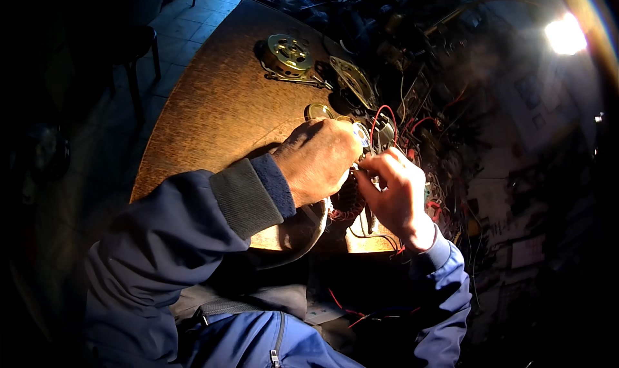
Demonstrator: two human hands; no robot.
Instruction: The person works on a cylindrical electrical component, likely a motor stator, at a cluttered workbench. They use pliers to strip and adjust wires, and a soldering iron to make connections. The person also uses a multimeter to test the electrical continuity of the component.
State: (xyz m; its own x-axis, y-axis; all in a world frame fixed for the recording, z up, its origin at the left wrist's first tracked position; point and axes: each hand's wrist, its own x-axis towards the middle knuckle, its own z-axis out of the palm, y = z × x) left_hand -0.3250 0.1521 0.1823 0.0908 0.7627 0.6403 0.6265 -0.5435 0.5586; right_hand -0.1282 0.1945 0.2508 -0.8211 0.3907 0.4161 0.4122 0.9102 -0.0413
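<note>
My left hand (322, 158) is closed, back upward, near the table's edge. Its fingertips are hidden, so what it grips cannot be made out. Close against it, my right hand (398, 190) pinches with thumb and forefinger at something too small to name. Beneath and between the hands shows part of a motor stator with reddish copper windings (348, 203). A small white and blue round piece (361, 134) sits just past the left knuckles. Above the right fingers arches a red wire (384, 109). A brass-coloured ring (318, 112) lies just beyond my left hand.
A gold-coloured slotted metal housing (290, 53) lies farther back on the wooden table (200, 103), with a second metal cover (353, 81) to its right. Tangled wires and dark parts crowd the right side. A bright lamp (566, 34) shines at upper right; a dark stool (134, 58) stands left.
</note>
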